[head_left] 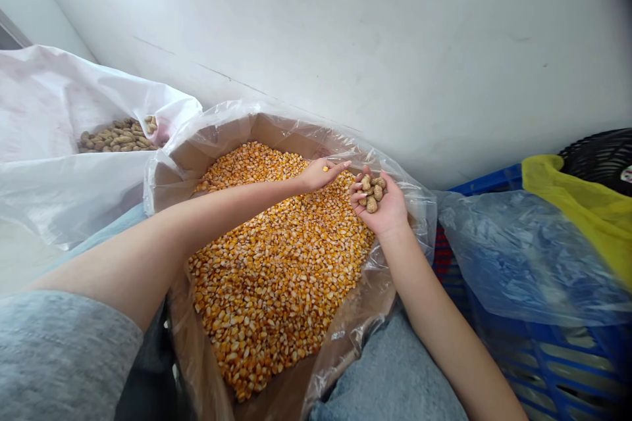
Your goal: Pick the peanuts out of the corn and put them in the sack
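Right hand (391, 213) palm up over the right-hand side of the box, fingers curled in, cupping a small pile of peanuts (372, 192), unshelled. Left hand (315, 176) just beside it, reaching across above the corn, forefinger stretched out toward the cupped one; its other fingers are partly hidden. A yellow bit, looks like a corn kernel (325, 169), shows against the left hand; can't tell if it's pinched or just sitting there. The two hands look close, not pressed together.

Below: loose corn kernels (276, 276), orange-yellow with pale parts, heaped in a cardboard box (276, 123) lined with clear plastic (419, 200), edges folded out over the rim. Denim-covered leg (390, 375) right up by the box, grey sleeve (69, 348) on the left arm.

On the person's left, next to the box: white sack (44, 95), mouth wide, more unshelled peanuts (121, 135) inside. On the right: blue crate (557, 362) with a crumpled clear bag (538, 256) over it, yellow bag (577, 204) behind that, black slatted thing (600, 154) at the far edge, can't tell what. White wall (370, 33) behind, scuffed.
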`<state>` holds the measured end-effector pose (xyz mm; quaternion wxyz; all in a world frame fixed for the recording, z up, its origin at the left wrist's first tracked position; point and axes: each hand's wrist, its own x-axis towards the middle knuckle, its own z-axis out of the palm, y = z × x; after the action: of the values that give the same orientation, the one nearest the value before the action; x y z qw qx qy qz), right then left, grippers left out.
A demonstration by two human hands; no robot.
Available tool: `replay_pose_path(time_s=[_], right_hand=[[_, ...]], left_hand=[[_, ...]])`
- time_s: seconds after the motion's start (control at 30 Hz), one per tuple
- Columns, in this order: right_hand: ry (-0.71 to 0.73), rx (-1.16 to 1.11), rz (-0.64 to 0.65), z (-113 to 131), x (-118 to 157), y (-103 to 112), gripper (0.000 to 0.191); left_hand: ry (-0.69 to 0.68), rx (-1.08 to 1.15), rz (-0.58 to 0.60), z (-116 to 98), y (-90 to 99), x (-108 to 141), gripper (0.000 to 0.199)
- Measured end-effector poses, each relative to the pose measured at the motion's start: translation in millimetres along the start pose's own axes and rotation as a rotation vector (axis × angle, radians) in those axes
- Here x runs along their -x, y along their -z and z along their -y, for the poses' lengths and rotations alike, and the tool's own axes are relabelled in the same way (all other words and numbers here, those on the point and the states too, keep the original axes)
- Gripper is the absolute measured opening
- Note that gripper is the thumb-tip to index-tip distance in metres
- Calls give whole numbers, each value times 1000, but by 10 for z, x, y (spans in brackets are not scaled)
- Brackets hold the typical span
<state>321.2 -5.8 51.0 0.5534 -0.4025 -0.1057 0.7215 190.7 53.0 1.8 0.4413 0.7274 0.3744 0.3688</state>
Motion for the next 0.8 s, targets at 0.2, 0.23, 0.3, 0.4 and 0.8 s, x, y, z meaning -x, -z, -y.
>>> replay_pose_path(time_s=[0.2, 0.23, 0.3, 0.4, 0.8], right_hand=[[-5, -8, 0, -2, -11, 16, 24], [-6, -9, 2, -2, -11, 18, 23], [-10, -13, 7, -3, -10, 17, 23], [-12, -13, 7, -6, -4, 9, 23], [-5, 7, -18, -17, -16, 13, 23]], left_hand=[[-79, -116, 89, 38, 13, -34, 58], [-102, -173, 154, 53, 24, -42, 58], [-187, -335, 274, 93, 51, -46, 55], [-276, -595, 337, 183, 86, -6, 55], [-38, -793, 438, 361, 16, 317, 82]])
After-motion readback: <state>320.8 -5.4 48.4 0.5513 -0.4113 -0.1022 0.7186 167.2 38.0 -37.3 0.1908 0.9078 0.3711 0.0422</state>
